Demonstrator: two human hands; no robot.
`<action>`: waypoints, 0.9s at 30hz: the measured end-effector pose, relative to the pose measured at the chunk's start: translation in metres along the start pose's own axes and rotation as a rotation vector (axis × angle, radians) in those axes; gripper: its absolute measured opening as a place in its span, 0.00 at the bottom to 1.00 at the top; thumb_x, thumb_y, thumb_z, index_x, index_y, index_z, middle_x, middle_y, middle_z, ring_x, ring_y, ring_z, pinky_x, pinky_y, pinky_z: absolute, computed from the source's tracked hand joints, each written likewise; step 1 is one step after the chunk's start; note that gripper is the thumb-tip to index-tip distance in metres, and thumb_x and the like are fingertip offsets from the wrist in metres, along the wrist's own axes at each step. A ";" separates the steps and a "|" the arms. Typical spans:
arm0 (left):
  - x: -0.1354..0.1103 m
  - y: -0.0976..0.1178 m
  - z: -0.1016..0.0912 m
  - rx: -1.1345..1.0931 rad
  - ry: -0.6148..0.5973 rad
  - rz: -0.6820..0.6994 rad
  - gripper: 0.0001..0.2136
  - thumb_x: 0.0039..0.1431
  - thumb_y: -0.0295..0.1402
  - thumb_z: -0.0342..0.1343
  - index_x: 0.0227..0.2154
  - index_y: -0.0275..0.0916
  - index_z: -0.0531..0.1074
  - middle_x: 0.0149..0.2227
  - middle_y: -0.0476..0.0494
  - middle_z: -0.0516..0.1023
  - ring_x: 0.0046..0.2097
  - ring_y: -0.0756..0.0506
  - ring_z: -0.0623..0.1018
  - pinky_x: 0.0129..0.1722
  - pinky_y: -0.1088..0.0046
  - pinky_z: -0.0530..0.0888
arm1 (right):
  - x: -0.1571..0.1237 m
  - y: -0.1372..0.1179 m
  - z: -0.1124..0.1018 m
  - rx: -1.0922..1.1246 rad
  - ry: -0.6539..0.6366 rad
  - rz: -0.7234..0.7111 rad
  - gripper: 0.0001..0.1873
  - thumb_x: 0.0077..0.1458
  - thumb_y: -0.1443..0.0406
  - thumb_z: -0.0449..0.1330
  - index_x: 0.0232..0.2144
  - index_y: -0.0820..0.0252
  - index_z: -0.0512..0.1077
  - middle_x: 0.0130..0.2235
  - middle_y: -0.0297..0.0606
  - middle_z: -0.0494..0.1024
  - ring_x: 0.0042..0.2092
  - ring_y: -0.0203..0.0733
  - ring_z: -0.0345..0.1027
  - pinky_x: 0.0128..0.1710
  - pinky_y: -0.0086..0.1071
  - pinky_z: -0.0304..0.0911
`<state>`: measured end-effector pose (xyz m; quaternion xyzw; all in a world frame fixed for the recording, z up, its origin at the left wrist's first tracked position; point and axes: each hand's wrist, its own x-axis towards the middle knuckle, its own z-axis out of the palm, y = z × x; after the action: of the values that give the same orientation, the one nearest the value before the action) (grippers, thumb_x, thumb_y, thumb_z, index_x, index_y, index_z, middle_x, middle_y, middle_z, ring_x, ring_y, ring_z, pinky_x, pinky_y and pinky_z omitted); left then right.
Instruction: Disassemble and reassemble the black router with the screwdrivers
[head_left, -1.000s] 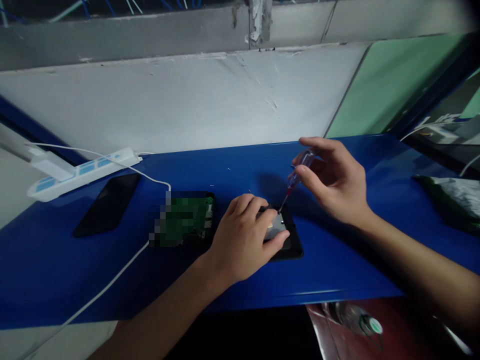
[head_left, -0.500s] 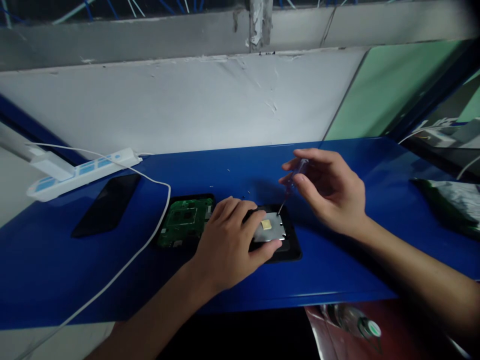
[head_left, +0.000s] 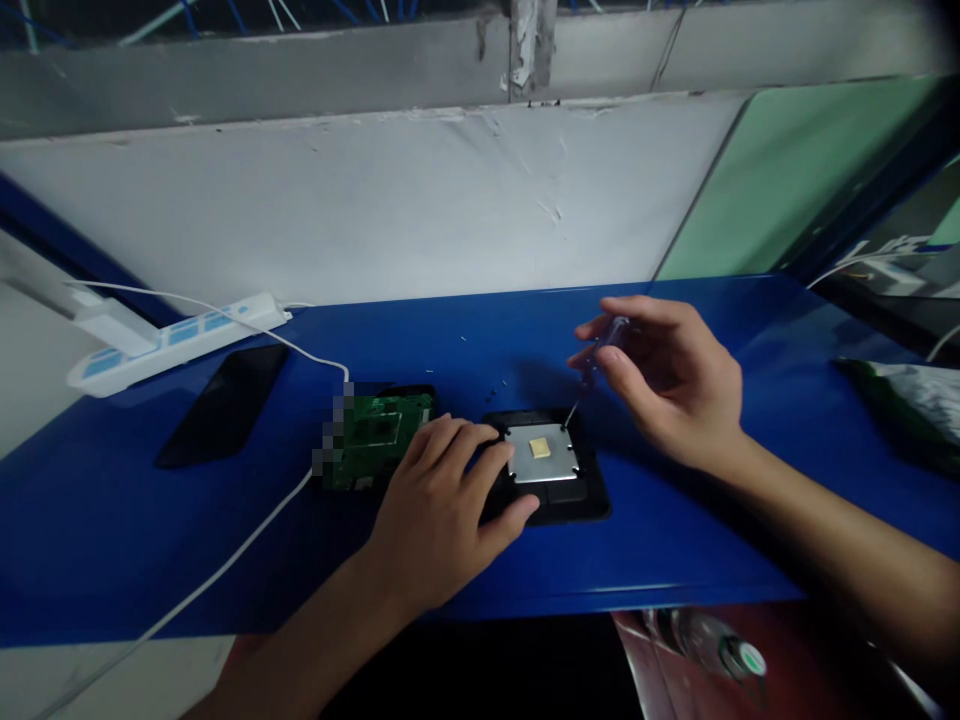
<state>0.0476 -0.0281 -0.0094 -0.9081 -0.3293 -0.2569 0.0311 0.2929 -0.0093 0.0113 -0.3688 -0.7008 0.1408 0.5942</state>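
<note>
My right hand grips a small screwdriver with a clear purplish handle. Its thin shaft slants down to the upper right corner of a silver metal plate. A yellowish square pad sits on the plate, which lies in a black plastic cover. With fingers spread, my left hand rests over the cover's left side, thumb near its lower edge. To the left is a green circuit board in a dark housing, partly hidden by my left hand.
Several tiny screws lie behind the cover on the blue table. A black phone, a white power strip and a white cable are at left. A foil bag is at right; a bottle lies below the edge.
My left hand has slid left and back off the metal plate, uncovering more of it. The screwdriver stays at the plate's upper right corner. The whole view has shifted slightly.
</note>
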 end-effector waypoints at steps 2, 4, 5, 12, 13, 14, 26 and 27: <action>-0.001 0.000 0.000 0.001 0.000 -0.008 0.13 0.66 0.40 0.54 0.45 0.36 0.74 0.46 0.38 0.78 0.49 0.36 0.74 0.57 0.49 0.68 | 0.000 -0.001 0.000 0.022 -0.016 0.010 0.24 0.60 0.71 0.61 0.56 0.49 0.68 0.46 0.37 0.79 0.39 0.41 0.80 0.38 0.40 0.79; -0.002 0.000 0.001 0.002 -0.012 -0.020 0.14 0.65 0.41 0.55 0.46 0.36 0.74 0.46 0.38 0.78 0.50 0.35 0.74 0.57 0.48 0.69 | 0.000 -0.001 0.000 0.043 -0.039 0.019 0.24 0.60 0.71 0.61 0.57 0.49 0.68 0.47 0.37 0.79 0.39 0.41 0.80 0.38 0.40 0.79; -0.002 0.000 0.001 0.003 -0.023 -0.028 0.15 0.64 0.42 0.56 0.47 0.36 0.73 0.47 0.37 0.77 0.51 0.35 0.73 0.57 0.47 0.69 | 0.000 -0.002 0.000 0.054 -0.051 0.025 0.24 0.61 0.70 0.61 0.58 0.49 0.68 0.48 0.37 0.79 0.40 0.42 0.80 0.38 0.40 0.79; -0.003 0.003 0.005 0.024 -0.072 -0.067 0.30 0.59 0.51 0.59 0.56 0.32 0.67 0.58 0.29 0.72 0.59 0.29 0.69 0.59 0.43 0.67 | -0.004 -0.002 0.002 0.055 -0.071 0.058 0.25 0.64 0.66 0.58 0.62 0.45 0.65 0.52 0.38 0.78 0.45 0.47 0.79 0.44 0.48 0.79; -0.003 0.003 0.005 0.027 -0.081 -0.076 0.31 0.58 0.51 0.59 0.56 0.32 0.67 0.59 0.28 0.72 0.60 0.29 0.69 0.60 0.43 0.67 | -0.004 -0.002 0.004 0.035 -0.056 0.049 0.25 0.64 0.66 0.58 0.62 0.44 0.65 0.51 0.38 0.79 0.45 0.47 0.78 0.44 0.48 0.79; -0.003 0.003 0.005 0.030 -0.088 -0.084 0.32 0.58 0.52 0.60 0.57 0.32 0.66 0.60 0.28 0.71 0.60 0.28 0.69 0.60 0.43 0.67 | -0.004 -0.001 0.005 0.015 -0.039 0.036 0.26 0.63 0.65 0.59 0.62 0.43 0.65 0.49 0.37 0.79 0.44 0.47 0.78 0.44 0.48 0.79; -0.001 0.006 0.003 0.050 -0.161 -0.132 0.37 0.57 0.55 0.59 0.61 0.32 0.64 0.62 0.27 0.70 0.61 0.27 0.70 0.60 0.41 0.66 | 0.000 0.002 0.006 -0.030 0.001 -0.032 0.22 0.62 0.63 0.61 0.57 0.44 0.69 0.46 0.39 0.74 0.40 0.44 0.76 0.39 0.45 0.78; -0.001 0.006 0.003 0.050 -0.160 -0.131 0.37 0.57 0.55 0.59 0.61 0.32 0.64 0.61 0.27 0.70 0.61 0.27 0.70 0.60 0.41 0.66 | -0.001 0.001 0.006 -0.015 -0.009 -0.009 0.21 0.65 0.63 0.57 0.59 0.45 0.68 0.49 0.40 0.75 0.42 0.45 0.77 0.42 0.45 0.78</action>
<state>0.0520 -0.0321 -0.0120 -0.9013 -0.3955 -0.1767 0.0103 0.2872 -0.0082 0.0085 -0.3696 -0.7062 0.1346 0.5887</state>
